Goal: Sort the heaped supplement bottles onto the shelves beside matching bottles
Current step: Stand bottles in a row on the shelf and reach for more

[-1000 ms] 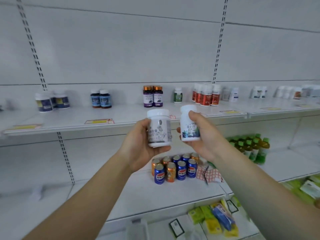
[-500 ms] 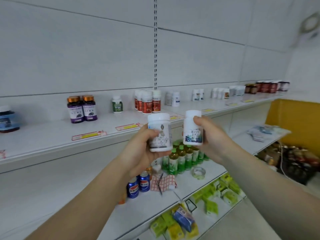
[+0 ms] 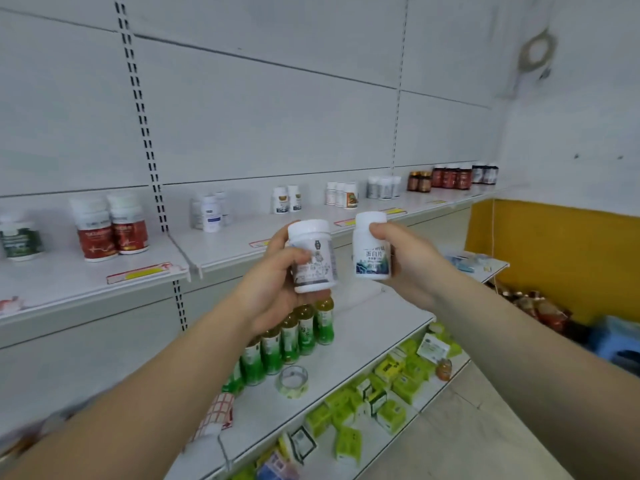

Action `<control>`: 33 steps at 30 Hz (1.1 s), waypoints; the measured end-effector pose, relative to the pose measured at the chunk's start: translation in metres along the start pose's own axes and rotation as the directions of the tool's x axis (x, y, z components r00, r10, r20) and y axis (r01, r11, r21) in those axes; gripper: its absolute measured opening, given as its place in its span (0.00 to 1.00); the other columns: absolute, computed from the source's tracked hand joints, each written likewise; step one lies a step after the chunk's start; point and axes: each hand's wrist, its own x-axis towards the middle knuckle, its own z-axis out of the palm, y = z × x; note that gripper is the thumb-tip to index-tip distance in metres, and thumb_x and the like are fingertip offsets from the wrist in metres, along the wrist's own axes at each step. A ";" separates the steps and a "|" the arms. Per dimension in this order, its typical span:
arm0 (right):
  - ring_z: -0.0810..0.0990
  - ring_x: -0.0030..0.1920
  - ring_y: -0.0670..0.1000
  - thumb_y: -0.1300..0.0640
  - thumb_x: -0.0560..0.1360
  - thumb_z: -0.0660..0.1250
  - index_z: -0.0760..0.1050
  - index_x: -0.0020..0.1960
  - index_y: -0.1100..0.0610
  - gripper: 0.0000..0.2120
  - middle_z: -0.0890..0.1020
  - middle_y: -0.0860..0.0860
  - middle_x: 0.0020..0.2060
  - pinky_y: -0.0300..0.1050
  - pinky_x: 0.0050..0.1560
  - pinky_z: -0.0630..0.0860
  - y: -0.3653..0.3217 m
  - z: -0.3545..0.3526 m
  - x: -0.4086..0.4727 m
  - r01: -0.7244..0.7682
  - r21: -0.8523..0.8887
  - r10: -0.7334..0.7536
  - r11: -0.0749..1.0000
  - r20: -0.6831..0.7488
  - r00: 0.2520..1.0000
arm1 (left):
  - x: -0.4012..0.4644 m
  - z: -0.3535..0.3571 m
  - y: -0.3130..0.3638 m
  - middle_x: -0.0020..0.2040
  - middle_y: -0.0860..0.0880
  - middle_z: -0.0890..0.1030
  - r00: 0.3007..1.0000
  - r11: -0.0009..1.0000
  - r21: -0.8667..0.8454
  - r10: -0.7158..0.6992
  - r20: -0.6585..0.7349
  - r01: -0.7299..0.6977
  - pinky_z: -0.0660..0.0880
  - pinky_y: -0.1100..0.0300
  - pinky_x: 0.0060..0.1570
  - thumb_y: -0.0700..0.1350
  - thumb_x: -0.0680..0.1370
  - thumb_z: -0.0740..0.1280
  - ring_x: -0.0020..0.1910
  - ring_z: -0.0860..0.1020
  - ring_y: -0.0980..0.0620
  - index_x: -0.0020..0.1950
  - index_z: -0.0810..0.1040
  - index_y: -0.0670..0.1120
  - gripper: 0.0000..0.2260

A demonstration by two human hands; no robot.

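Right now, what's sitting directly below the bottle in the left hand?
Below the wide white bottle gripped by the left hand, green-labelled drink bottles stand in a row on the lower shelf. The hand and forearm cover the row's nearer end.

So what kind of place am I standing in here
Most likely a small shop or pharmacy aisle. White retail shelves carry grouped supplement bottles behind yellow price tags, with green drink bottles one shelf down.

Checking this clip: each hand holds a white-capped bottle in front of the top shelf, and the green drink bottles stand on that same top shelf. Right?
Not quite. The head view shows the green drink bottles on the shelf below. Left hand and right hand each hold a white-capped bottle.
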 end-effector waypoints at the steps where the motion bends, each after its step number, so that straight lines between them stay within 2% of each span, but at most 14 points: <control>1: 0.82 0.45 0.52 0.60 0.79 0.60 0.74 0.54 0.55 0.06 0.82 0.55 0.47 0.49 0.46 0.78 -0.002 -0.008 0.012 0.004 0.010 -0.004 1.000 0.008 1.000 | 0.012 0.003 -0.001 0.61 0.40 0.74 1.000 1.000 0.011 0.006 -0.018 -0.005 0.74 0.36 0.53 0.33 0.77 0.54 0.57 0.75 0.36 0.69 0.66 0.53 0.23; 4: 0.83 0.46 0.53 0.60 0.78 0.62 0.75 0.54 0.54 0.06 0.83 0.55 0.47 0.49 0.47 0.79 -0.001 -0.023 0.055 0.035 -0.013 -0.034 0.999 0.039 0.999 | 0.045 0.005 -0.001 0.58 0.41 0.74 0.997 0.998 0.035 0.045 -0.066 -0.043 0.78 0.40 0.44 0.31 0.76 0.54 0.51 0.77 0.40 0.67 0.65 0.52 0.24; 6: 0.83 0.49 0.54 0.60 0.78 0.63 0.75 0.54 0.54 0.06 0.84 0.56 0.49 0.52 0.52 0.79 0.001 -0.027 0.088 0.049 -0.037 -0.046 0.998 0.063 0.997 | 0.068 -0.001 0.002 0.58 0.42 0.75 0.991 0.993 0.089 0.093 -0.098 -0.084 0.79 0.44 0.40 0.30 0.75 0.55 0.50 0.78 0.41 0.66 0.65 0.52 0.24; 9: 0.83 0.51 0.57 0.59 0.76 0.65 0.76 0.54 0.55 0.07 0.84 0.57 0.51 0.58 0.58 0.76 0.008 -0.026 0.139 0.081 -0.083 -0.072 0.993 0.099 0.992 | 0.105 -0.015 0.011 0.55 0.43 0.77 0.969 0.947 0.281 0.201 -0.144 -0.154 0.78 0.47 0.44 0.30 0.75 0.61 0.47 0.78 0.45 0.61 0.66 0.54 0.22; 11: 0.83 0.48 0.56 0.59 0.76 0.66 0.77 0.53 0.54 0.07 0.83 0.56 0.51 0.55 0.55 0.76 0.013 -0.022 0.173 0.114 -0.135 -0.097 0.984 0.130 0.987 | 0.129 -0.026 0.015 0.54 0.44 0.78 0.945 0.870 0.465 0.273 -0.179 -0.163 0.78 0.49 0.48 0.33 0.75 0.66 0.46 0.79 0.47 0.60 0.66 0.55 0.22; 13: 0.82 0.44 0.53 0.58 0.75 0.67 0.76 0.53 0.53 0.06 0.82 0.56 0.50 0.51 0.50 0.76 0.018 -0.019 0.209 0.139 -0.188 -0.110 0.972 0.156 0.982 | 0.155 -0.038 0.018 0.55 0.44 0.78 0.922 0.819 0.559 0.306 -0.238 -0.128 0.79 0.49 0.50 0.33 0.73 0.69 0.49 0.80 0.45 0.61 0.65 0.53 0.24; 16: 0.81 0.45 0.51 0.57 0.74 0.69 0.76 0.56 0.54 0.11 0.82 0.54 0.47 0.45 0.47 0.75 0.025 -0.017 0.259 0.179 -0.290 -0.125 0.940 0.196 0.973 | 0.192 -0.053 0.016 0.55 0.42 0.76 0.890 0.764 0.645 0.299 -0.343 -0.008 0.79 0.44 0.51 0.32 0.71 0.71 0.53 0.79 0.39 0.62 0.63 0.51 0.27; 18: 0.80 0.45 0.47 0.57 0.74 0.69 0.75 0.59 0.54 0.14 0.81 0.47 0.46 0.40 0.40 0.73 0.027 -0.015 0.290 0.187 -0.311 -0.115 0.932 0.234 0.965 | 0.214 -0.060 0.012 0.50 0.44 0.75 0.870 0.711 0.699 0.302 -0.391 0.068 0.78 0.41 0.52 0.32 0.70 0.71 0.51 0.78 0.38 0.62 0.62 0.50 0.28; 20: 0.78 0.45 0.45 0.56 0.74 0.69 0.73 0.60 0.53 0.15 0.79 0.46 0.48 0.40 0.39 0.72 0.033 -0.011 0.320 0.188 -0.366 -0.086 0.911 0.277 0.957 | 0.234 -0.064 0.006 0.46 0.46 0.73 0.850 0.664 0.736 0.303 -0.431 0.137 0.78 0.44 0.51 0.33 0.71 0.71 0.46 0.77 0.41 0.63 0.60 0.51 0.29; 24: 0.79 0.50 0.49 0.55 0.73 0.70 0.72 0.57 0.51 0.14 0.80 0.50 0.53 0.44 0.51 0.75 0.057 -0.006 0.381 0.286 -0.491 -0.077 0.823 0.402 0.913 | 0.266 -0.065 -0.006 0.46 0.50 0.73 0.810 0.566 0.795 0.347 -0.472 0.221 0.77 0.53 0.46 0.37 0.72 0.71 0.45 0.77 0.47 0.70 0.60 0.54 0.33; 26: 0.78 0.51 0.50 0.54 0.73 0.70 0.71 0.59 0.52 0.15 0.79 0.49 0.53 0.44 0.53 0.73 0.065 -0.002 0.407 0.334 -0.533 -0.065 0.777 0.461 0.885 | 0.276 -0.066 -0.010 0.50 0.50 0.74 0.787 0.545 0.796 0.355 -0.504 0.264 0.76 0.57 0.47 0.38 0.72 0.71 0.49 0.79 0.48 0.70 0.61 0.55 0.32; 29: 0.77 0.55 0.53 0.52 0.72 0.69 0.71 0.61 0.55 0.19 0.79 0.52 0.55 0.48 0.57 0.74 0.071 0.006 0.438 0.406 -0.589 -0.057 0.698 0.520 0.852 | 0.283 -0.065 -0.015 0.57 0.49 0.74 0.764 0.519 0.791 0.350 -0.541 0.323 0.75 0.57 0.53 0.38 0.71 0.72 0.51 0.79 0.49 0.70 0.60 0.58 0.35; 33: 0.76 0.58 0.56 0.51 0.73 0.68 0.69 0.64 0.57 0.22 0.78 0.55 0.59 0.48 0.56 0.72 0.077 0.017 0.461 0.473 -0.634 -0.053 0.611 0.564 0.824 | 0.286 -0.060 -0.020 0.55 0.51 0.73 0.727 0.484 0.794 0.383 -0.570 0.368 0.74 0.59 0.52 0.39 0.71 0.73 0.50 0.79 0.52 0.70 0.59 0.60 0.35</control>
